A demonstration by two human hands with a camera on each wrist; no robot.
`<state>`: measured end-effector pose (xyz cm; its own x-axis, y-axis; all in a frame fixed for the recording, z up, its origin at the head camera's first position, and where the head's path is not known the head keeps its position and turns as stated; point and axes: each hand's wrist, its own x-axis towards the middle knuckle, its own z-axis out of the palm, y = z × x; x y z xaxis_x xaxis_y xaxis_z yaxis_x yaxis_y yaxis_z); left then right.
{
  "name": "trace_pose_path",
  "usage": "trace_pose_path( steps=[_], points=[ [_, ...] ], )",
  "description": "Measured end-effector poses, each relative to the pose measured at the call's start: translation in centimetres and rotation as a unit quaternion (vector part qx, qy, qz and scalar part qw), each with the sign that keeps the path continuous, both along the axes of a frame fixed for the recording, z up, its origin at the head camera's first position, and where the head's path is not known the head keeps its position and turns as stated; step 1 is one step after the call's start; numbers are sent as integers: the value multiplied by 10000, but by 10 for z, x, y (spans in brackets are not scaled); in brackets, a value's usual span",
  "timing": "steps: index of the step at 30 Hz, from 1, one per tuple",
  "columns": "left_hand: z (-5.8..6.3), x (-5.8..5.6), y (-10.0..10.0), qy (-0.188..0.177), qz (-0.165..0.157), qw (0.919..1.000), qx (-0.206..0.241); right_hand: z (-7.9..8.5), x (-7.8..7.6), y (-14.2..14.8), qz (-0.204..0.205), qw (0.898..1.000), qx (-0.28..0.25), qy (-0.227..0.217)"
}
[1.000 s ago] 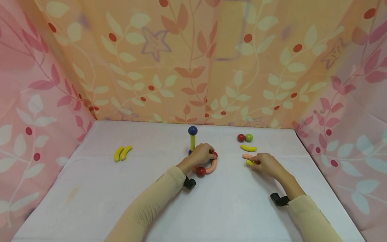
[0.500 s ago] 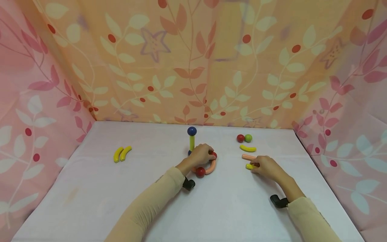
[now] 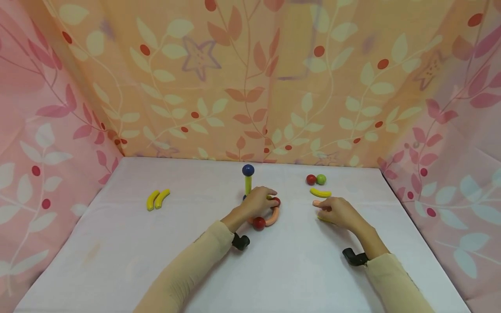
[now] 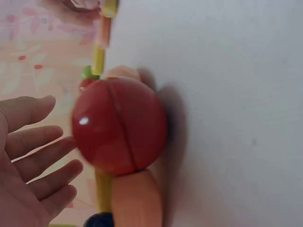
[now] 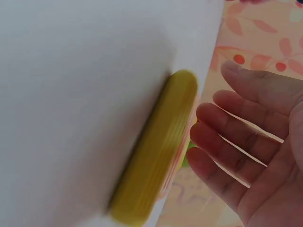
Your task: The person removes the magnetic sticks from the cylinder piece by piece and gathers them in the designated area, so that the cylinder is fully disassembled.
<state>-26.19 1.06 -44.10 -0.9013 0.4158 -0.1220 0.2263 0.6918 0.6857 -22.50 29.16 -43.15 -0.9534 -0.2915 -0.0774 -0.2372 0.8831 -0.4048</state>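
Note:
My left hand [image 3: 259, 202] hovers over a ring of orange curved pieces [image 3: 275, 215] joined by red balls [image 3: 259, 224]. In the left wrist view its fingers [image 4: 45, 151] are spread beside the near red ball [image 4: 118, 125], holding nothing. An upright yellow-green rod [image 3: 248, 184] topped by a blue ball [image 3: 248, 170] rises behind that hand. My right hand [image 3: 342, 213] is over a yellow curved stick [image 5: 156, 151] lying on the table. The right wrist view shows its fingers [image 5: 236, 137] loose and apart from the stick. An orange piece [image 3: 316, 203] peeks out past its fingertips.
Two yellow curved sticks [image 3: 158, 200] lie side by side on the left of the white table [image 3: 117, 252]. Behind my right hand are another yellow stick [image 3: 320, 192], a red ball [image 3: 311, 179] and a green ball [image 3: 321, 179]. Patterned cloth walls [image 3: 219, 108] enclose the table.
My right hand has set the yellow stick down in front of the orange piece and let go of it. My left hand has loosened its fingers from the far red ball of the ring.

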Motion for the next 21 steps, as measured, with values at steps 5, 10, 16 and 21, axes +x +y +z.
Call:
trace_pose_path(
  steps=[5, 10, 16, 21],
  points=[
    [9, 9, -25, -300, 226, 9983, 453, 4, -16, -20, 258, 9990, -376, 36],
    [20, 13, -52, -283, 390, 9969, 629, 12, -34, -41, 402, 9937, -1012, 261],
    [23, 11, -85, -301, 699, 9944, 727, 23, -47, -72, 499, 9806, -1878, 241],
    [20, 5, -101, -115, 1134, 9887, 971, 36, -58, -103, 521, 9693, -2378, 355]
  ],
)
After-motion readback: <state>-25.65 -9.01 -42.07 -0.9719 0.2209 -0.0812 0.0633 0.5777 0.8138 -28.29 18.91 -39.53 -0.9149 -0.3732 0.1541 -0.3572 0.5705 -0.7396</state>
